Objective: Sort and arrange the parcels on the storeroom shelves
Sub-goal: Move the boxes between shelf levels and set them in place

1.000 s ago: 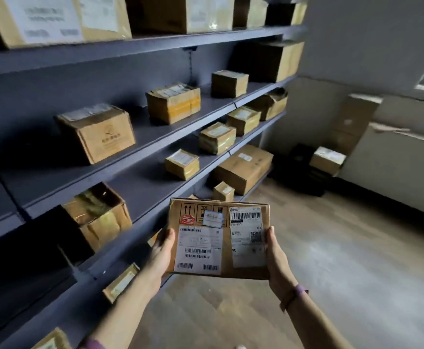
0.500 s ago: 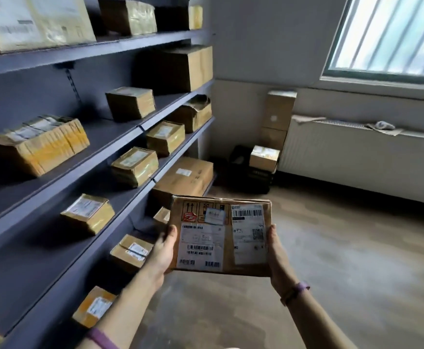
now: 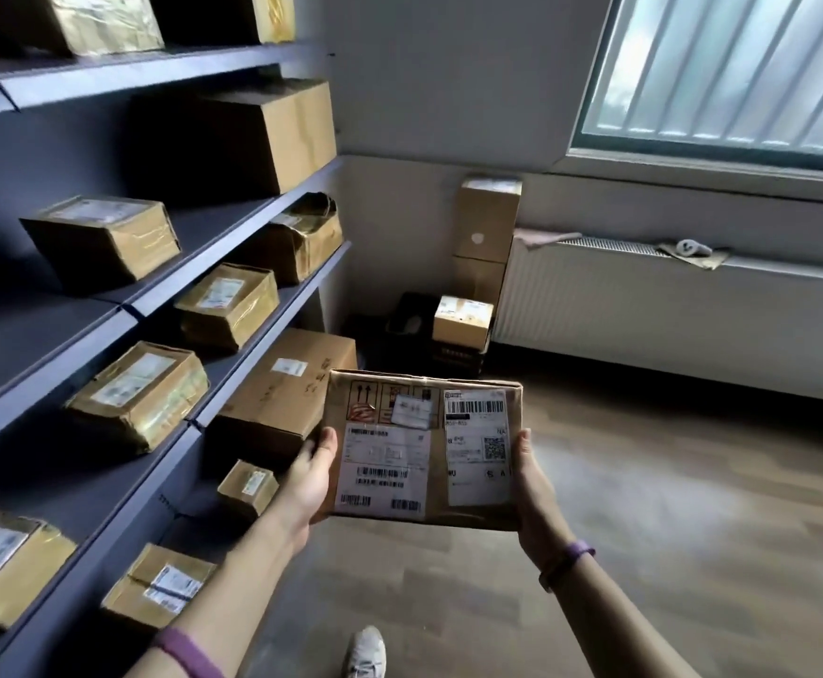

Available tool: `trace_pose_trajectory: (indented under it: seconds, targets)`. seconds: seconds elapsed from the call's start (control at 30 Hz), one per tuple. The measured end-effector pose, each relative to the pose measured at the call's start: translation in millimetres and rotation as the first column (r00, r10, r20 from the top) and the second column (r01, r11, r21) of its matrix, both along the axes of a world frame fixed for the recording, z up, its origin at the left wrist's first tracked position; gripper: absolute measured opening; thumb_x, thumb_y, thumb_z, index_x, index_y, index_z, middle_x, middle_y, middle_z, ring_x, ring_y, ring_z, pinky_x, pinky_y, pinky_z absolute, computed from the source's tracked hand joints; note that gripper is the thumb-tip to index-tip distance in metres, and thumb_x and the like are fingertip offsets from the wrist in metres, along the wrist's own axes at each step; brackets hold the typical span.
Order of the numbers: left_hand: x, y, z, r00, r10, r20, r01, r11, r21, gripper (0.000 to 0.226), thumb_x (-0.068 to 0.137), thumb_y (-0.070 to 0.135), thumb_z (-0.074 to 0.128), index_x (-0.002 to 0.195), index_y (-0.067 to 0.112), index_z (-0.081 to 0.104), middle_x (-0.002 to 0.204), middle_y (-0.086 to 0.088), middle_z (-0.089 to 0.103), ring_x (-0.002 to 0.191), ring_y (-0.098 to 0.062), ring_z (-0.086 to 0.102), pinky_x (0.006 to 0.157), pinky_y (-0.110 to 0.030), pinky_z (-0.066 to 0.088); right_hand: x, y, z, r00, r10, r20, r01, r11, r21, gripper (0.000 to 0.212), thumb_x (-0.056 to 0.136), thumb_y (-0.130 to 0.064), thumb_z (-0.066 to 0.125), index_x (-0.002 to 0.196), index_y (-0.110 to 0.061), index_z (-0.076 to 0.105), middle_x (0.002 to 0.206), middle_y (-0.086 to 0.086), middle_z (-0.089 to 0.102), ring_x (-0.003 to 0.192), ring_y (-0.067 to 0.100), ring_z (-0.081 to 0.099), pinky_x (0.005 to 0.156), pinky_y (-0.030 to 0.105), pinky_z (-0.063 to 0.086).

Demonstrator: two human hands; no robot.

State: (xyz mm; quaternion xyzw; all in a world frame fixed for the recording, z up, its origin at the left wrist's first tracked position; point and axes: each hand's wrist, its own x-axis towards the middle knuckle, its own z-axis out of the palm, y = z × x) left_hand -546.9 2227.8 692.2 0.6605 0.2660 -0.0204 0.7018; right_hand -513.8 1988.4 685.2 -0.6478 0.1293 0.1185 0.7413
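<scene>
Cardboard parcel [image 3: 424, 447] is gripped in your left hand [image 3: 311, 477] and right hand [image 3: 534, 482]. You seem mid-carry; next, choose 1 shelf [image 3: 302, 298] gap and slide it in.

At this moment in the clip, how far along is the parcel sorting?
Done: several taped parcels already sit spaced along the shelves. In hand: a flat labelled parcel, held by the left hand and right hand, label up, not yet shelved. Left: the stacked boxes in the corner and a small box on a dark crate beside them, if those belong to the job.
</scene>
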Motion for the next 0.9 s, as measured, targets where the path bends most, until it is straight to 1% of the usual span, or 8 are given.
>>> trace_pose_trajectory:
  seconds: [0.13, 0.2, 0.27, 0.33, 0.5, 0.63, 0.8, 0.9]
  targets:
    - [77.2, 13.9, -11.3, 0.999, -0.051, 0.000, 0.051, 0.998, -0.023, 0.029, 0.097, 0.051, 0.038, 0.115, 0.034, 0.053, 0.118, -0.002, 0.064, 0.100, -0.018, 0.061, 0.079, -0.031, 0.049, 68.2, 9.5, -10.3, 0.999, -0.035, -0.009, 0.035, 0.999, 0.008, 0.049, 0.099, -0.058, 0.025, 0.110, -0.032, 0.064, 0.111, -0.002, 0.072, 0.101, 0.017, 0.069, 0.089, 0.043, 0.055]
    - [120.9, 20.7, -16.1, 0.997, -0.076, -0.008, 0.076, 0.997, -0.028, 0.037, 0.096, 0.052, 0.039, 0.124, 0.030, 0.051, 0.124, -0.002, 0.061, 0.102, -0.016, 0.058, 0.087, -0.032, 0.046, 107.4, 15.2, -14.3, 0.998, -0.056, -0.006, 0.057, 0.998, 0.008, 0.050, 0.099, -0.057, 0.025, 0.110, -0.030, 0.065, 0.110, -0.001, 0.073, 0.098, 0.015, 0.070, 0.086, 0.040, 0.056]
    - [166.8, 26.6, -16.9, 0.995, -0.102, -0.010, 0.102, 0.994, -0.026, 0.040, 0.097, 0.051, 0.039, 0.128, 0.027, 0.050, 0.129, -0.001, 0.059, 0.108, -0.016, 0.053, 0.092, -0.032, 0.041, 148.6, 21.6, -14.9, 0.997, -0.079, -0.016, 0.079, 0.997, 0.004, 0.051, 0.099, -0.057, 0.026, 0.113, -0.028, 0.065, 0.110, 0.000, 0.073, 0.101, 0.018, 0.070, 0.089, 0.044, 0.055]
    - [212.6, 32.0, -14.4, 0.992, -0.127, 0.009, 0.127, 0.991, -0.027, 0.030, 0.098, 0.048, 0.039, 0.119, 0.030, 0.051, 0.127, -0.002, 0.060, 0.106, -0.015, 0.053, 0.089, -0.029, 0.041, 190.4, 27.3, -12.9, 0.994, -0.108, -0.027, 0.108, 0.994, -0.003, 0.052, 0.099, -0.057, 0.026, 0.117, -0.025, 0.063, 0.110, 0.001, 0.072, 0.102, 0.020, 0.068, 0.091, 0.045, 0.055]
    - [317.9, 40.6, -7.6, 0.983, -0.182, -0.024, 0.182, 0.983, -0.009, 0.057, 0.097, 0.051, 0.040, 0.143, 0.018, 0.038, 0.138, -0.008, 0.054, 0.125, -0.024, 0.048, 0.103, -0.038, 0.035, 280.8, 33.8, -6.5, 0.981, -0.186, -0.059, 0.187, 0.982, 0.009, 0.050, 0.100, -0.057, 0.026, 0.114, -0.026, 0.063, 0.103, -0.003, 0.073, 0.093, 0.015, 0.070, 0.073, 0.034, 0.058]
    - [393.4, 36.5, -6.4, 0.974, -0.225, 0.001, 0.225, 0.974, 0.014, 0.057, 0.098, 0.048, 0.039, 0.146, 0.018, 0.035, 0.141, -0.005, 0.050, 0.128, -0.021, 0.045, 0.106, -0.035, 0.031, 347.3, 29.6, -8.7, 0.964, -0.251, -0.087, 0.254, 0.967, 0.021, 0.051, 0.099, -0.059, 0.028, 0.106, -0.026, 0.067, 0.094, -0.005, 0.075, 0.082, 0.010, 0.073, 0.059, 0.028, 0.059]
    - [487.1, 22.3, -15.3, 0.969, -0.248, -0.002, 0.248, 0.969, -0.002, 0.055, 0.098, 0.049, 0.039, 0.146, 0.024, 0.033, 0.122, 0.000, 0.060, 0.118, -0.021, 0.053, 0.099, -0.036, 0.039, 437.2, 15.1, -23.5, 0.951, -0.293, -0.103, 0.298, 0.954, 0.041, 0.055, 0.100, -0.056, 0.029, 0.117, -0.018, 0.064, 0.097, -0.002, 0.076, 0.084, 0.012, 0.073, 0.062, 0.027, 0.059]
    - [550.9, 10.0, -24.2, 0.971, -0.240, -0.010, 0.240, 0.971, -0.005, 0.050, 0.098, 0.049, 0.040, 0.143, 0.025, 0.039, 0.125, 0.002, 0.061, 0.114, -0.020, 0.057, 0.106, -0.040, 0.038, 503.3, 2.6, -33.5, 0.950, -0.294, -0.102, 0.299, 0.954, 0.035, 0.057, 0.099, -0.056, 0.029, 0.123, -0.016, 0.062, 0.107, 0.002, 0.073, 0.094, 0.016, 0.070, 0.076, 0.033, 0.058]
